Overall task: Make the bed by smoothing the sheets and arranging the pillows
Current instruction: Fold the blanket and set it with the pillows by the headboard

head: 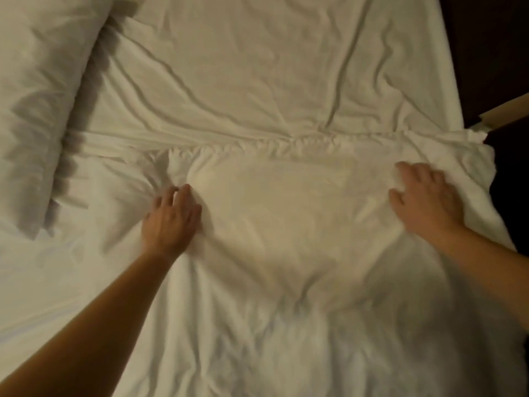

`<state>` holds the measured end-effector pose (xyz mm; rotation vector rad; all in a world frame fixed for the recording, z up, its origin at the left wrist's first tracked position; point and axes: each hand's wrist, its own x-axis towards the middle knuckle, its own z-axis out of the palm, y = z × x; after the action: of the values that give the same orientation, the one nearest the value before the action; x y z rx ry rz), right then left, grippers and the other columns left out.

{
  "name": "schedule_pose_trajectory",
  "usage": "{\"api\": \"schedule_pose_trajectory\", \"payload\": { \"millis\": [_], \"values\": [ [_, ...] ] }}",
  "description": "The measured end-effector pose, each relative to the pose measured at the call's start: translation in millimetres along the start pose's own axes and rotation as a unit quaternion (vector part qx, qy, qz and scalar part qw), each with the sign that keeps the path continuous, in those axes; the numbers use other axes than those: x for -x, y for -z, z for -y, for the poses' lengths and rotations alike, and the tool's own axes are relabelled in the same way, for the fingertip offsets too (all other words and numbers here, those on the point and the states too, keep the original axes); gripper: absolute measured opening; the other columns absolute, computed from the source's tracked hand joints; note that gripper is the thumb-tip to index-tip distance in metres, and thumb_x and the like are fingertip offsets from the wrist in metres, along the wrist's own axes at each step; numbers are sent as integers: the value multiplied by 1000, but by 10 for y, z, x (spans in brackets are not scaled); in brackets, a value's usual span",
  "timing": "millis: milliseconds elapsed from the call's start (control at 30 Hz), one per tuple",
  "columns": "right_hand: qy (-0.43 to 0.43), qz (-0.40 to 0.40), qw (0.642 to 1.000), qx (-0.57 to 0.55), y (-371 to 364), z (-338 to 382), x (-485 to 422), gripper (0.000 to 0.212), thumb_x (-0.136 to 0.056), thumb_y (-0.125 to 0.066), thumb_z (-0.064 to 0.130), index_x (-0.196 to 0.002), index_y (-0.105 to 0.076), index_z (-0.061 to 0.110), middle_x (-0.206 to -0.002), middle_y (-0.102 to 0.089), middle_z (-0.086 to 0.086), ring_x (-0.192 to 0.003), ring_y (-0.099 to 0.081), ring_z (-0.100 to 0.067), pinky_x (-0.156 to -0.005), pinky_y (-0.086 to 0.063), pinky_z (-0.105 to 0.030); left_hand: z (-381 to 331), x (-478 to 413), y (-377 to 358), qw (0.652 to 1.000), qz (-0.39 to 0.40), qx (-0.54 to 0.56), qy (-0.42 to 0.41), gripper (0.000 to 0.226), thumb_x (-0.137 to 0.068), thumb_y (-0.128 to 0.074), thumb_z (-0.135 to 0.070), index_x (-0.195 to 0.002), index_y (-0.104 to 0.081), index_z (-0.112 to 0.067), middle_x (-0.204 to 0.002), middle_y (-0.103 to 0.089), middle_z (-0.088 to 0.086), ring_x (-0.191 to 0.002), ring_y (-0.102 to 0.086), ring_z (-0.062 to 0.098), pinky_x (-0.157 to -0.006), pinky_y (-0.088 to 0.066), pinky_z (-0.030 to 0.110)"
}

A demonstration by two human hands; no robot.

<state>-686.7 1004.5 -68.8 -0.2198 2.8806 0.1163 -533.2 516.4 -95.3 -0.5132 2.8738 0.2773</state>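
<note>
Our left hand (171,219) grips a bunch of duvet (286,213); our right hand (423,196) lies flat on it, holding nothing. We'd tug evenly.

Sheet (243,67): white cloth, matt, soft, long loose creases.
Duvet (286,224): white cloth, matt, puffier, finely crumpled, tight puckers along top hem.
Pillow (37,96): white cloth case, matt, softly rumpled.
Dark area (486,53) beside bed: matt, texture too dim to tell.
Strip (506,110) at right edge: tan, smooth, flat; wood or card, cannot tell.
</note>
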Motion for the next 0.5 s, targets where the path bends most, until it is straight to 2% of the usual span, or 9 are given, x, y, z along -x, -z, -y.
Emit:
{"api": "schedule_pose_trajectory", "payload": {
  "millis": [100,167,233,300,400,500],
  "values": [
    [-17,75,997,13,-303,-158,118,68,-99,-39,55,-159,-20,28,-162,-30,-5,-143,-34,-31,-113,-35,-50,173,24,-445,997,76,-14,-17,71,-103,-24,-56,-158,-28,-12,-159,-37,16,-148,-32,35,-119,-29,50],
    [-54,99,994,5,-387,-280,128,68,-101,-31,59,-160,-13,32,-168,-18,2,-151,-21,-26,-120,-22,-49,271,-69,-605,994,100,-37,-18,76,-102,-11,-61,-160,-24,-14,-165,-28,15,-153,-21,33,-123,-19,50],
    [-89,103,991,-15,-426,-344,165,67,-102,-27,60,-161,-12,33,-169,-13,2,-153,-16,-24,-123,-17,-48,242,-129,-632,993,116,-33,3,75,-103,-14,-61,-162,-17,-15,-167,-22,13,-155,-16,30,-124,-16,52],
    [-113,94,989,-31,-443,-393,250,65,-102,-25,58,-161,-13,32,-169,-14,1,-153,-16,-25,-124,-17,-48,115,-130,-551,991,128,-15,31,69,-106,-27,-52,-163,-13,-14,-167,-20,14,-156,-13,27,-125,-12,50],
    [-139,96,985,-40,-447,-510,438,65,-103,-24,57,-161,-13,31,-169,-14,-1,-153,-16,-27,-124,-15,-46,59,-133,-467,991,129,0,37,68,-105,-37,-46,-162,-18,-14,-165,-23,16,-154,-19,33,-124,-17,52],
    [-163,103,979,-62,-452,-667,667,66,-103,-23,55,-162,-11,29,-169,-14,-2,-153,-16,-27,-125,-14,-45,34,-165,-392,986,158,-33,43,71,-100,-36,-51,-159,-25,-14,-163,-24,16,-151,-24,37,-121,-24,55]
  ]
}}
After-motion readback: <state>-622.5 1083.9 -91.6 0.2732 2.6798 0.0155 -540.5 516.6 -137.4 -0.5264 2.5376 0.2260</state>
